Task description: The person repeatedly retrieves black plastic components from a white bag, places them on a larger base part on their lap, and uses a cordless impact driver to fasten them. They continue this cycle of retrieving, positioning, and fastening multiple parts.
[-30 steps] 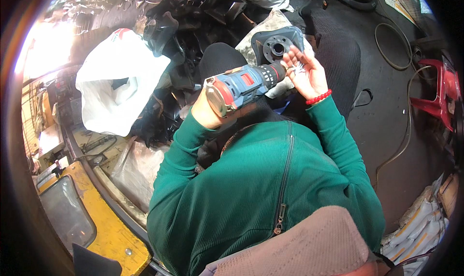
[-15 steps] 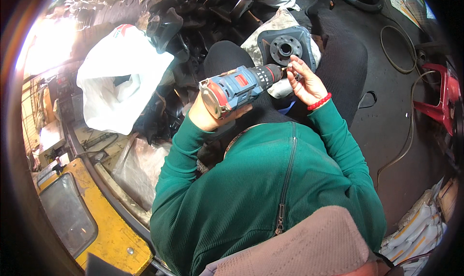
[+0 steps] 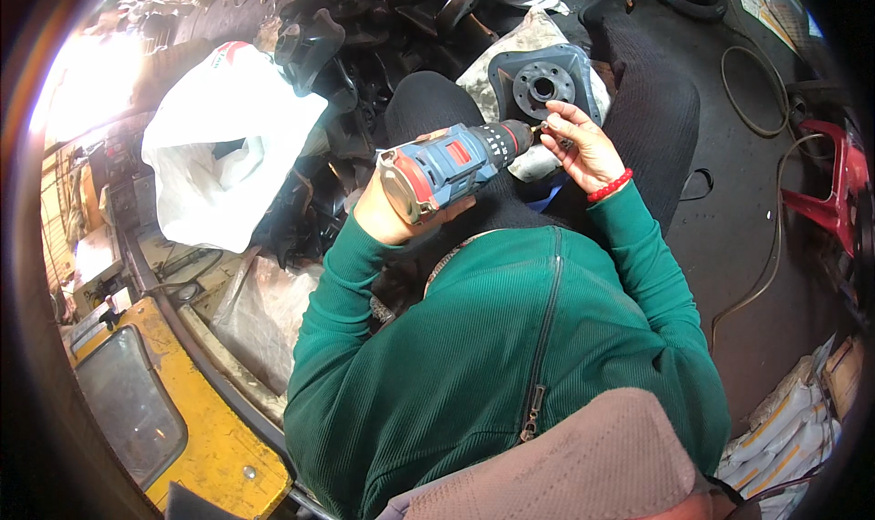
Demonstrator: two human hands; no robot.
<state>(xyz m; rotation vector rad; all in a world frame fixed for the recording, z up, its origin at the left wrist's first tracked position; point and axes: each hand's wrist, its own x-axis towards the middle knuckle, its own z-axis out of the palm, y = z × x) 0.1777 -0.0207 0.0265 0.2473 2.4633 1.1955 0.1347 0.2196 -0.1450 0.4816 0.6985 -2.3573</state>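
A blue cordless drill (image 3: 447,163) with a red patch is gripped by my left hand (image 3: 390,217), its chuck pointing up and to the right. Fingers of my right hand (image 3: 588,151) are pinched at the tip of the drill's bit, on something small that I cannot make out; a red bead bracelet circles that wrist. Just beyond the chuck, between my knees, lies a dark grey part with a squarish flange (image 3: 588,73). On it sits a round hub (image 3: 543,88) with a central hole and a ring of smaller holes. A pale cloth (image 3: 519,39) is under the part.
An open white bag (image 3: 219,146) stands at the left, beside a heap of black moulded parts (image 3: 365,37). A yellow panel with a window (image 3: 205,429) is at lower left. At the right are a red plastic stool (image 3: 834,178) and a long cable (image 3: 775,237) on the floor.
My right hand has shifted very slightly right and down, staying at the bit's tip. The drill and the flanged part have barely moved.
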